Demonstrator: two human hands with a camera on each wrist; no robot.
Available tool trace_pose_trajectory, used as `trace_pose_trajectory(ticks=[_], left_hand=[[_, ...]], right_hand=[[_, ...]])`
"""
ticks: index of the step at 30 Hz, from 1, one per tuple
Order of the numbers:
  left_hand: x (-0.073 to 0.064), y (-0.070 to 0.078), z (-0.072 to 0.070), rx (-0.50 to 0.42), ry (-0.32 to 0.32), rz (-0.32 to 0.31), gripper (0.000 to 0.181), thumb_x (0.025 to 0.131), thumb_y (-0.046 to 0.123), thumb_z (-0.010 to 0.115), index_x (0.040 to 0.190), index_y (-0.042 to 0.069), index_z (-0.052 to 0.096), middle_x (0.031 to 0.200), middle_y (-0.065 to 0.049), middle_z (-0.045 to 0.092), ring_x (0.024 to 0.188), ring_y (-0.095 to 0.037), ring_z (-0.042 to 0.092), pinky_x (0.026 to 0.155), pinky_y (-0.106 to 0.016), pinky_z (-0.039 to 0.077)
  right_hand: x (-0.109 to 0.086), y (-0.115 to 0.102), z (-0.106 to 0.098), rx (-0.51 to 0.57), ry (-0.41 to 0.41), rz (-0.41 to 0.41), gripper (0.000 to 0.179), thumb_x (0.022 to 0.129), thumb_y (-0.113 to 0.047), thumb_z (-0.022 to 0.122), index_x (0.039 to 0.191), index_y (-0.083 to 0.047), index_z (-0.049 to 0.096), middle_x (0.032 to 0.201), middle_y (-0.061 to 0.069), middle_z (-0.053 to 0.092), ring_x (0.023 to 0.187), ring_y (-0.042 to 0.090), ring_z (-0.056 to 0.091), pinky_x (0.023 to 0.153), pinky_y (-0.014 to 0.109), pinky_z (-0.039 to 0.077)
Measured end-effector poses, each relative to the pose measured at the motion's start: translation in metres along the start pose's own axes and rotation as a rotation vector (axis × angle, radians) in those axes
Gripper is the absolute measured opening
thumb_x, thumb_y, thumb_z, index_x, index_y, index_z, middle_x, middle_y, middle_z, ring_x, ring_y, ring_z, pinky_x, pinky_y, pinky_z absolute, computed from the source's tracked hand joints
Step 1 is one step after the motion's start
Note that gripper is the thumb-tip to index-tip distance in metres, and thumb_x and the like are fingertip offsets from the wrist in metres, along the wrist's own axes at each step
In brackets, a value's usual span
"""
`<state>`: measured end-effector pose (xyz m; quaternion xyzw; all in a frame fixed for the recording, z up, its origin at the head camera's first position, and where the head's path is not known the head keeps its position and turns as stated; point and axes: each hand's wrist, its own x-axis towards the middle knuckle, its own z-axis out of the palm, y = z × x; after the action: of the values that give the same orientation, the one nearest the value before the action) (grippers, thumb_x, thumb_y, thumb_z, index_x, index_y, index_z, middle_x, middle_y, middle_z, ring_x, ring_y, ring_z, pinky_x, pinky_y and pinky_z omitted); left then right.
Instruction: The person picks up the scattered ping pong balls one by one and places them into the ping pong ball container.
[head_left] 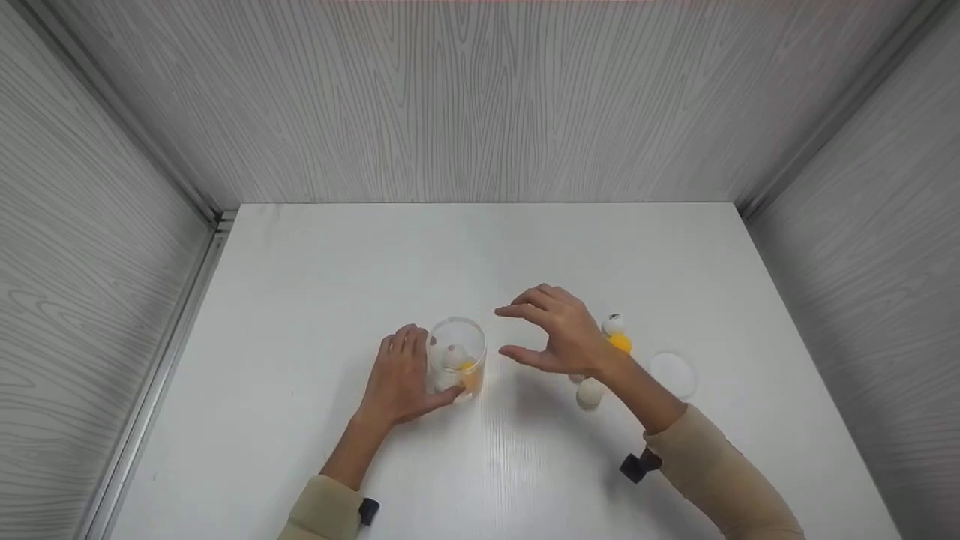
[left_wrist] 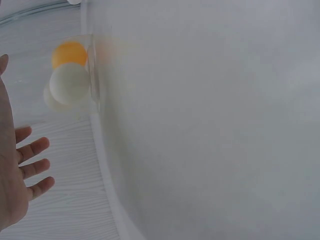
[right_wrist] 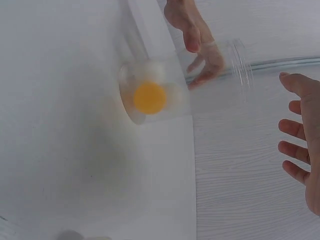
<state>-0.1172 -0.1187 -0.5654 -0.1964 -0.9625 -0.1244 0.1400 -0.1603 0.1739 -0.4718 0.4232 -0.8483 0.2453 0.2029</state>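
A clear cylindrical jar stands upright on the white table with its mouth uncovered. Inside, at the bottom, lie an orange ball and white balls. My left hand is cupped loosely at the jar's left side, its thumb across the near side and its fingers mostly straight. To the right of the jar, my right hand hangs above the table with thumb and fingers spread apart, nothing between them. Behind and below that hand lie another orange ball and a white ball with a dark mark.
A plain white ball lies near the right wrist, with part of one more beside it. Farther right is a round, pale, flat disc. Grey wood-grain panels rise at the back and both sides of the table.
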Motion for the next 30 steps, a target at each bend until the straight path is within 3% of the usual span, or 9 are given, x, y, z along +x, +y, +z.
trace_pose_trajectory(ticks=[11, 19, 30], left_hand=[[0.001, 0.001, -0.002, 0.006, 0.001, 0.002, 0.090, 0.079, 0.076, 0.070, 0.128, 0.003, 0.055, 0.126, -0.016, 0.065, 0.125, -0.032, 0.060, 0.106, -0.048, 0.052], [0.000, 0.002, -0.001, 0.021, 0.025, 0.022, 0.088, 0.079, 0.076, 0.069, 0.126, 0.003, 0.055, 0.124, -0.015, 0.064, 0.124, -0.032, 0.060, 0.105, -0.047, 0.052], [0.001, 0.002, -0.001, 0.031, 0.024, 0.028, 0.087, 0.078, 0.077, 0.069, 0.124, 0.004, 0.054, 0.122, -0.015, 0.064, 0.122, -0.032, 0.060, 0.104, -0.047, 0.053]], right_hand=[[-0.024, 0.015, -0.016, -0.044, 0.057, 0.043, 0.055, 0.088, -0.051, 0.080, 0.130, -0.017, 0.073, 0.114, 0.003, 0.075, 0.101, 0.022, 0.070, 0.084, 0.039, 0.059], [-0.038, 0.021, -0.026, -0.042, 0.108, 0.080, 0.060, 0.078, -0.039, 0.090, 0.130, -0.013, 0.072, 0.112, 0.005, 0.074, 0.099, 0.024, 0.069, 0.082, 0.041, 0.058], [-0.062, 0.029, -0.031, -0.058, 0.124, 0.182, 0.063, 0.076, -0.036, 0.092, 0.132, -0.015, 0.071, 0.113, 0.006, 0.074, 0.102, 0.024, 0.069, 0.082, 0.041, 0.057]])
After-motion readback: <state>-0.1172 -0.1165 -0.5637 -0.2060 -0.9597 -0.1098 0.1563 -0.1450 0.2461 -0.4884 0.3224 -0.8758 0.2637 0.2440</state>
